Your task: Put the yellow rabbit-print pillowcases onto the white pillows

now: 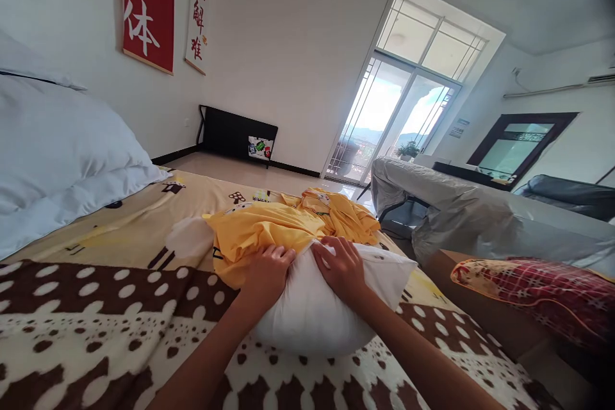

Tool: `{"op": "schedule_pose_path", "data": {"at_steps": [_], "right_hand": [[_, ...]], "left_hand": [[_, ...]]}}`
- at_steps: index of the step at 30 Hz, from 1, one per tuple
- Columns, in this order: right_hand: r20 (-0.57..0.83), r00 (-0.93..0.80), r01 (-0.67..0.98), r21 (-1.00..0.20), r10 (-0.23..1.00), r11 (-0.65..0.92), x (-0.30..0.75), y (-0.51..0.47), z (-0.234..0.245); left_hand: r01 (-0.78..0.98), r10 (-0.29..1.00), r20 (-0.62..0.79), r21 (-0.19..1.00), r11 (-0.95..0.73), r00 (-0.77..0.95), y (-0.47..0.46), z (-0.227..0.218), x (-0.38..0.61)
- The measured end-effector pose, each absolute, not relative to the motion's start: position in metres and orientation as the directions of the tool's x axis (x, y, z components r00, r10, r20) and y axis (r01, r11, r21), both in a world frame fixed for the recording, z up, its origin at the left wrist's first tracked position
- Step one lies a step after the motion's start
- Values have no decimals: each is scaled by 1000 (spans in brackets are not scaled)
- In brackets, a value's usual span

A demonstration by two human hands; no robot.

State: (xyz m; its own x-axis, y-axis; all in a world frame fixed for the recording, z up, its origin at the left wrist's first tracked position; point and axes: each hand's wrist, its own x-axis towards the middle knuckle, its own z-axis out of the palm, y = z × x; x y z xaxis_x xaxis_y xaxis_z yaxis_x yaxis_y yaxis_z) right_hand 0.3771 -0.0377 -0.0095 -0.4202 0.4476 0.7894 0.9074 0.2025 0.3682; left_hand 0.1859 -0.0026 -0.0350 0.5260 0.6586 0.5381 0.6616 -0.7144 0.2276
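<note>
Gripping with the left hand point(271, 264), fingers curled at the border between the yellow cloth point(269, 223) and the white pillow point(314, 317). Gripping also with the right hand point(342, 264), just beside the left, fingers bent at the far edge of the pillow; cannot tell whether catching yellow cloth there too. Find the pillow between the two wrists, resting on the patterned blanket point(115, 333). Apparently only partly done: yellow cloth bunched beyond the fingers, but white surface nearer than the hands and rightward of the right hand yet uncovered. Not clear how deep inside, if at all.
</note>
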Motion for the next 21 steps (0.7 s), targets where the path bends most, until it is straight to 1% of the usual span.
{"op": "schedule_pose_path", "data": {"at_steps": [1, 2, 3, 5, 6, 8, 11, 14, 15, 17, 19, 21], "right_hand": [[833, -414, 909, 355, 368, 219, 378, -46, -7], [852, -412, 907, 351, 322, 232, 376, -56, -5], [851, -419, 903, 355, 317, 242, 373, -67, -5], [803, -449, 892, 382, 392, 240, 360, -94, -9], [762, -467, 884, 403, 449, 236, 351, -107, -14], [688, -501, 861, 454, 524, 227, 331, -129, -29], [619, -534, 827, 523, 576, 205, 307, -137, -54], [633, -468, 849, 515, 617, 116, 296, -120, -70], [637, -451, 856, 507, 625, 101, 295, -111, -72], [625, -458, 854, 506, 632, 119, 297, -95, -72], [610, -499, 839, 518, 615, 167, 303, -82, -70], [611, -514, 837, 512, 602, 194, 309, -73, -66]], "left_hand": [[661, 652, 544, 217, -718, 529, -3, -36, 186], [661, 646, 549, 208, -720, 530, -2, -37, 186], [662, 643, 553, 204, -721, 530, -2, -37, 186], [657, 636, 559, 202, -726, 531, -2, -38, 187], [653, 632, 562, 202, -730, 533, -2, -39, 187], [646, 622, 571, 196, -737, 536, 0, -39, 188], [644, 594, 611, 173, -745, 523, 3, -41, 186], [650, 560, 702, 181, -738, 440, 9, -43, 180], [651, 538, 743, 185, -736, 398, 11, -44, 178], [648, 462, 826, 163, -744, 324, 12, -45, 176], [640, 350, 891, 92, -763, 290, 10, -47, 178], [622, 238, 922, -3, -783, 305, 6, -50, 183]]}}
